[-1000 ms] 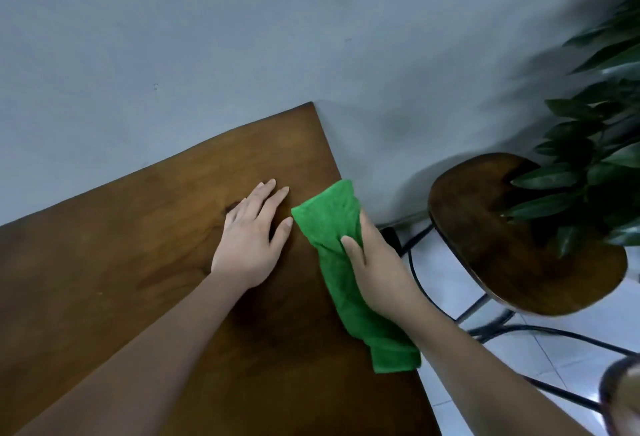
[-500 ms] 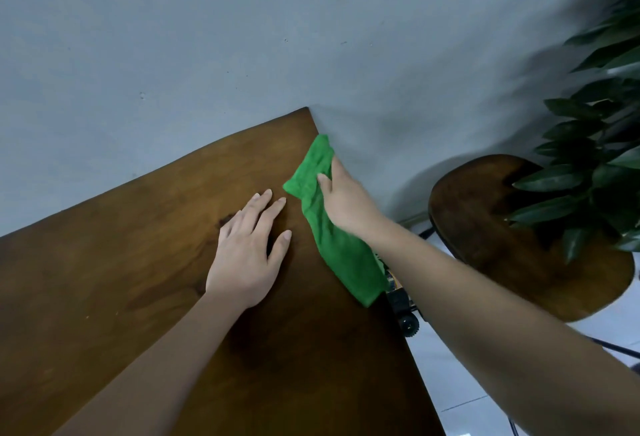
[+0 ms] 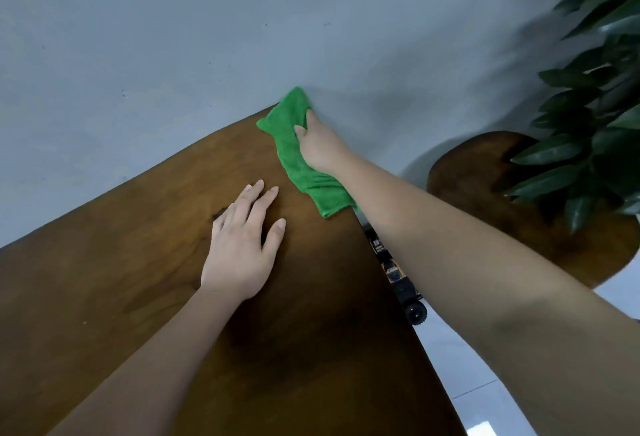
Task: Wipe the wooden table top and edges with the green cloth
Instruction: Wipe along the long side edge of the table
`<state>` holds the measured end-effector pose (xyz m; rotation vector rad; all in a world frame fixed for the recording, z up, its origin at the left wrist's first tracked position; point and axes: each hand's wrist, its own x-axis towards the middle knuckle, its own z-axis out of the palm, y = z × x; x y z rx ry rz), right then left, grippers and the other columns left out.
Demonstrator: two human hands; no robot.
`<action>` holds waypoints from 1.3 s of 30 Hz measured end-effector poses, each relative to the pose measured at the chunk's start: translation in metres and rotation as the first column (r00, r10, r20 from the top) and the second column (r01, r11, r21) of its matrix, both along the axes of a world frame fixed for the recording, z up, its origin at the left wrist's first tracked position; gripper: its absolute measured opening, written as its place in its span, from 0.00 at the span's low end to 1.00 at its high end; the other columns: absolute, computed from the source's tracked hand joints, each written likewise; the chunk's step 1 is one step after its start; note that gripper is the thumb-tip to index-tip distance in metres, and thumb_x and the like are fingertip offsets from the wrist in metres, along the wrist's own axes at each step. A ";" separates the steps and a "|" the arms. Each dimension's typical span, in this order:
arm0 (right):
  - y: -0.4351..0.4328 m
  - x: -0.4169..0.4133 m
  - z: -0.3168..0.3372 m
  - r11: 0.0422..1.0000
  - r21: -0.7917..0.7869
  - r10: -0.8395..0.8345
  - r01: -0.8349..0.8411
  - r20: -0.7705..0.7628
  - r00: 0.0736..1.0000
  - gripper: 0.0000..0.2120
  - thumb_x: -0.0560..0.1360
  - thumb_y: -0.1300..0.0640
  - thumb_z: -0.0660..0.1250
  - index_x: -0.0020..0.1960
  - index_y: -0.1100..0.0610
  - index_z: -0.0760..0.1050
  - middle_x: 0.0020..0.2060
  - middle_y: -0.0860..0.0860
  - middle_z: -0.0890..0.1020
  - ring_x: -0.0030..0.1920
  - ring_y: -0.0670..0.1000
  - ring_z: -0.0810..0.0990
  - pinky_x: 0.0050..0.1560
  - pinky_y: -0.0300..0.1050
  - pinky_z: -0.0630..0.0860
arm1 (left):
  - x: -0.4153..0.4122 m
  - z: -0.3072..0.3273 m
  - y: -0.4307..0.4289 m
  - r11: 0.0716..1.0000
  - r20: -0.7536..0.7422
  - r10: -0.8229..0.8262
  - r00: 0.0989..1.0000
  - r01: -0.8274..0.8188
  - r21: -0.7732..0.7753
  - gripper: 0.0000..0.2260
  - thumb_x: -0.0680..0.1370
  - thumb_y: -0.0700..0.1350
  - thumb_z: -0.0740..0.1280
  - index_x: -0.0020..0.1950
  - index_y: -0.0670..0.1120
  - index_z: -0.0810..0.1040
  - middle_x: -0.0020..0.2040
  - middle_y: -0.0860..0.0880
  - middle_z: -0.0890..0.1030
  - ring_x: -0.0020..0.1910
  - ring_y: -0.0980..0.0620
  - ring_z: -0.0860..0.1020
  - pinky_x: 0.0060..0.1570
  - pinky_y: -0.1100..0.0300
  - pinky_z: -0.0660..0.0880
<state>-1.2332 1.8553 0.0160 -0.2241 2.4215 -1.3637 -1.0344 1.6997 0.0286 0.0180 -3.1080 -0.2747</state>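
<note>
Right hand point(image 3: 322, 149) slid green cloth point(image 3: 284, 128) to far corner.

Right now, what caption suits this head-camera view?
Right hand holds green cloth at far corner of wooden table; left hand rests flat on it.

The fuzzy green cloth point(image 3: 294, 162) under the right hand point(image 3: 320, 148) looks matt; the dark brown wooden table top point(image 3: 138, 262) beneath the left hand point(image 3: 239, 252) is smooth, grained and faintly sheened. Beyond the right hand the grey painted wall point(image 3: 173, 37) is matt, and the dark green leaves point(image 3: 550, 151) to its right are glossy.
</note>
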 end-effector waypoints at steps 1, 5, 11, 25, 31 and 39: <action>0.009 0.018 0.001 1.000 -0.009 0.004 -0.004 0.000 1.000 0.29 0.92 0.49 0.51 0.89 0.60 0.50 0.82 0.62 0.69 0.79 0.64 0.71 0.75 0.53 0.68 | 0.001 0.000 0.000 1.000 -0.004 -0.004 1.000 0.004 0.003 0.27 0.90 0.64 0.51 0.88 0.59 0.61 0.90 0.56 0.59 0.90 0.54 0.54 0.86 0.40 0.56; 0.050 0.101 0.003 0.999 -0.051 0.008 -0.008 -0.002 1.000 0.27 0.92 0.49 0.52 0.88 0.58 0.54 0.83 0.58 0.68 0.80 0.61 0.70 0.75 0.50 0.66 | 0.004 0.002 0.000 1.000 -0.006 -0.018 1.000 0.018 0.017 0.28 0.89 0.65 0.49 0.88 0.58 0.62 0.90 0.54 0.59 0.90 0.51 0.55 0.86 0.38 0.56; 0.116 0.238 -0.010 0.986 -0.165 -0.003 0.009 0.035 0.999 0.30 0.91 0.45 0.54 0.90 0.47 0.50 0.85 0.47 0.65 0.83 0.50 0.66 0.76 0.43 0.63 | 0.010 0.002 -0.001 0.999 0.013 -0.041 0.999 0.041 0.017 0.29 0.89 0.67 0.50 0.89 0.57 0.61 0.90 0.53 0.60 0.90 0.49 0.56 0.86 0.37 0.56; 0.134 0.265 -0.008 0.988 -0.149 0.035 -0.025 0.065 0.997 0.31 0.91 0.47 0.54 0.90 0.54 0.47 0.88 0.51 0.58 0.87 0.51 0.58 0.82 0.44 0.55 | 0.078 0.011 0.039 0.978 0.054 -0.207 0.977 0.208 -0.007 0.28 0.88 0.61 0.57 0.88 0.55 0.64 0.89 0.53 0.62 0.89 0.51 0.56 0.85 0.42 0.57; 0.116 0.228 0.000 0.991 -0.131 -0.001 0.016 0.116 0.993 0.31 0.92 0.45 0.52 0.90 0.56 0.48 0.89 0.54 0.55 0.88 0.54 0.56 0.83 0.45 0.51 | 0.099 0.014 0.042 0.966 0.078 -0.257 0.963 0.256 0.021 0.30 0.87 0.63 0.55 0.88 0.55 0.64 0.90 0.54 0.61 0.90 0.51 0.56 0.85 0.36 0.59; 0.138 0.298 0.005 0.988 -0.111 -0.091 0.103 0.106 0.990 0.26 0.90 0.42 0.56 0.87 0.46 0.63 0.82 0.46 0.71 0.79 0.50 0.71 0.74 0.44 0.65 | 0.151 0.009 0.019 0.878 0.109 -0.475 0.873 0.479 -0.008 0.30 0.89 0.67 0.51 0.90 0.59 0.59 0.91 0.56 0.57 0.90 0.51 0.55 0.85 0.36 0.60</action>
